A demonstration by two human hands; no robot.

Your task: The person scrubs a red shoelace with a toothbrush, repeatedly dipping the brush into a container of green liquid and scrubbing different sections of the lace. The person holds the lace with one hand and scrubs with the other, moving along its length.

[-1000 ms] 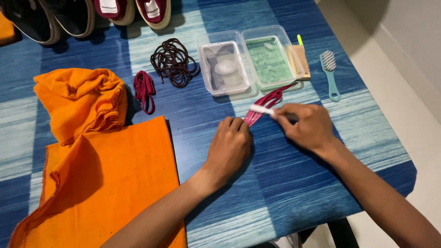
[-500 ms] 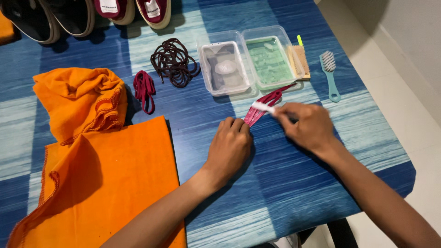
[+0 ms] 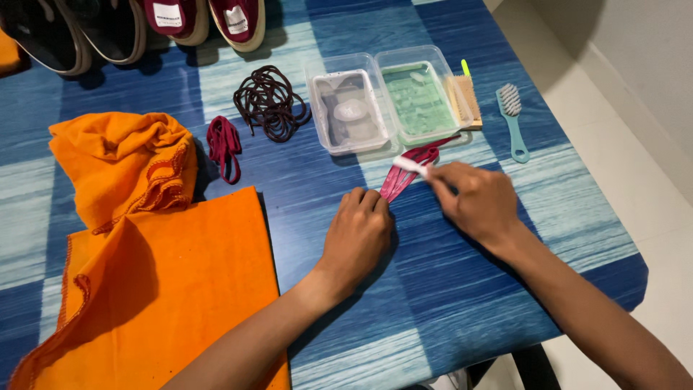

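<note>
From the head camera, the left hand (image 3: 359,235) lies knuckles up on the blue striped table (image 3: 447,303), fingers curled down and pressing on the near end of a maroon shoelace (image 3: 404,175) that lies bunched on the table between the two hands, just in front of the tubs. The right hand (image 3: 473,198) is closed around a small white brush (image 3: 408,165), whose tip rests on the lace. Just beyond stand two clear plastic tubs side by side, one with cloudy grey water (image 3: 350,112), one with green liquid (image 3: 417,97); a wooden scrub brush (image 3: 462,97) and a teal-handled brush (image 3: 511,119) lie to their right. A dark brown coil of laces (image 3: 268,102) and a second maroon lace (image 3: 224,144) lie to the left, near an orange cloth (image 3: 166,274). Shoes (image 3: 166,22) line the far edge.
</note>
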